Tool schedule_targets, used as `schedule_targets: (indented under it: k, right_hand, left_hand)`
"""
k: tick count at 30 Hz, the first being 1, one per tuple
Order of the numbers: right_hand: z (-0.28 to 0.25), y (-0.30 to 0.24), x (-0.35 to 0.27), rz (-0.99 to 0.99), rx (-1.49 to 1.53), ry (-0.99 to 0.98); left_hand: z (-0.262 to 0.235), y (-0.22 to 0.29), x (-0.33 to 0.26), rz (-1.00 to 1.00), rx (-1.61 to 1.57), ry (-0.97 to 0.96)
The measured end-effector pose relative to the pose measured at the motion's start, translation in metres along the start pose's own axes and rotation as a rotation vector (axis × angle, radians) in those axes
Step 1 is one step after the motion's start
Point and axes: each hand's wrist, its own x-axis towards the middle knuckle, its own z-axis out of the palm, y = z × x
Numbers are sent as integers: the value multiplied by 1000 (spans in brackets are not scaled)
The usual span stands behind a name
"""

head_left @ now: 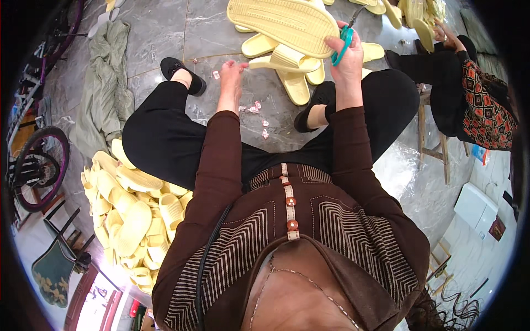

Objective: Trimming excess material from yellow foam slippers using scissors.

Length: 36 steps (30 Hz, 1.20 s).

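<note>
My right hand [349,66] grips a pale yellow slipper [284,25] near one end, with its ribbed sole turned up toward me. The same hand also holds scissors [343,46] with teal handles, their dark metal part pointing away. My left hand [231,77] hovers apart from the slipper, to its lower left. Its fingers are curled in and pinched together; whether something small sits between them I cannot make out. Below the held slipper, more yellow slippers [292,85] lie on the floor, some crossing over each other.
Small pinkish-white scraps [254,107] dot the grey tiled floor [154,41] between my feet. A heap of yellow slippers [132,215] lies at my left, beside a grey-green cloth [105,83]. At right, another person's hand [446,36] is among slippers near a wooden stool [436,140]. Bicycles [38,165] stand far left.
</note>
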Motion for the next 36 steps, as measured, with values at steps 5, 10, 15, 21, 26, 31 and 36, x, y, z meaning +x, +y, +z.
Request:
schedule_targets:
  k: [5,10,15,21,26,31,36]
  right_hand:
    - [4,-1,-3,-4,-4,-3]
    - [0,-3,-1,6,8,-19]
    - [-1,-3,-1,0,-3,-10]
    - [4,-4,-1,2,0,-7]
    - [-3,-1,4,56,73,-25]
    - [4,5,6,279,263,-61]
    - [-9,37,23,413,327,84]
  left_hand:
    - [-14,-16,12,67,145,-50]
    - [-21,-23,15,288,665,-42]
    - [-13,8,-10,278,918,-28]
    - [-19,3,5,284,875,29]
    - [10,19,-7,483,434,-168]
    - [51,58,-58,541,655,-320]
    - [43,32,-42,171,187,-398]
